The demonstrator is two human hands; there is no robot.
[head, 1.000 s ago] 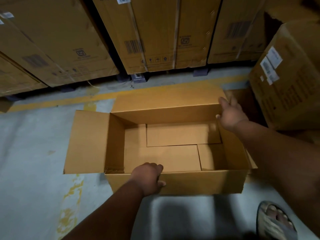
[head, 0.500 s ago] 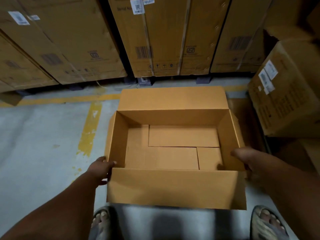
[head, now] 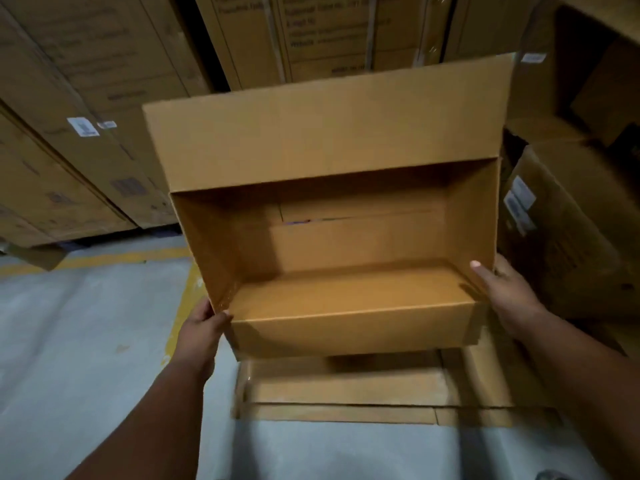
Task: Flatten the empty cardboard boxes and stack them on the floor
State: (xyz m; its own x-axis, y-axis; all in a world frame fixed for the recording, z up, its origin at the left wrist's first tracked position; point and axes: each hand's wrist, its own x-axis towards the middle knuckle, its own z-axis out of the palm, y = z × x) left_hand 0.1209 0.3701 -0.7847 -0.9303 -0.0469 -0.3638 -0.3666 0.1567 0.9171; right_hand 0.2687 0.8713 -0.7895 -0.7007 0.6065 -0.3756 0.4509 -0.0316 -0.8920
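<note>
Two hands hold an open brown cardboard box (head: 332, 216) tilted above the grey concrete floor (head: 86, 341), the left hand (head: 202, 329) curled round its corner at 8 o'clock, the right hand (head: 504, 292) clasping its wall at 4 o'clock, over flattened brown cardboard sheets (head: 363, 393) lying at 6 o'clock.
</note>
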